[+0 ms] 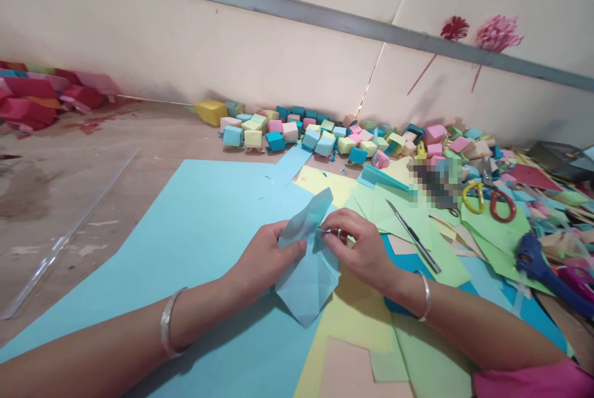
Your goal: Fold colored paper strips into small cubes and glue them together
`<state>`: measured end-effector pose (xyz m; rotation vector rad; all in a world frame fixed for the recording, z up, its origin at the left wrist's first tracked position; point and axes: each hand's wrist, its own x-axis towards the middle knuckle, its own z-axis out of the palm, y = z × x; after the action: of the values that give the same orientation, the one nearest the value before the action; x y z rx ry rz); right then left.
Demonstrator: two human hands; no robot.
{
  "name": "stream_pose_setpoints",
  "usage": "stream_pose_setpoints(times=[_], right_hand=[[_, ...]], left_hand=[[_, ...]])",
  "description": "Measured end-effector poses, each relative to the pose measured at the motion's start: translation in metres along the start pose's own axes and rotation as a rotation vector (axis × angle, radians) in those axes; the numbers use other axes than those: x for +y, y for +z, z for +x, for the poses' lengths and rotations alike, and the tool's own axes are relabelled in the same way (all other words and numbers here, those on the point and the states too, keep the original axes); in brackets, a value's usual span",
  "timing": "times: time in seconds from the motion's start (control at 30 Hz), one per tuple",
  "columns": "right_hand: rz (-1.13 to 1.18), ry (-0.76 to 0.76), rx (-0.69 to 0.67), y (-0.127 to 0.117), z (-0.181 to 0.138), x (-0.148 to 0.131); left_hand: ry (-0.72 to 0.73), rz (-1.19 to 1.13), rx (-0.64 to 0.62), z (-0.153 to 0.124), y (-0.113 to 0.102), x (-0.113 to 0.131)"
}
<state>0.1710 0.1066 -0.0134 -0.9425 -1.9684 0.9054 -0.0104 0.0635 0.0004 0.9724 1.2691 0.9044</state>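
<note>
A creased, partly folded piece of light blue paper (309, 286) is held up between my two hands, over the sheets on the table. My left hand (269, 255) grips its left side, with the thumb lying across the front. On the right, my right hand (357, 243) pinches a flap of the same paper between thumb and fingertips. Beneath lies a large light blue sheet (185, 231), overlapping a yellow sheet (357, 317).
Several small folded paper boxes (290, 132) line the wall. To the right are a craft knife (413, 237), scissors (489, 194), a blue glue gun (547, 274) and paper scraps. A clear ruler-like strip (74, 234) lies left. Red paper boxes (32, 98) are at far left.
</note>
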Motion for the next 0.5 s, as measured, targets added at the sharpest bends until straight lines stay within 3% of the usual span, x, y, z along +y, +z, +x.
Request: stream_pose_setpoints(times=[0.17,0.27,0.5], right_hand=[[0.141,0.194,0.045,0.0037,-0.0006,-0.0008],[0.206,0.273,-0.001,0.0045,-0.0002,0.0010],[0.111,0.158,0.000,0.0042,-0.0002,0.0023]], left_hand=[[0.030,0.055,-0.028,-0.0013,0.0005,0.0014],[0.049,0.095,-0.041,-0.0015,0.0006,0.0004],[0.176,0.301,0.056,0.0048,-0.0027,-0.0035]])
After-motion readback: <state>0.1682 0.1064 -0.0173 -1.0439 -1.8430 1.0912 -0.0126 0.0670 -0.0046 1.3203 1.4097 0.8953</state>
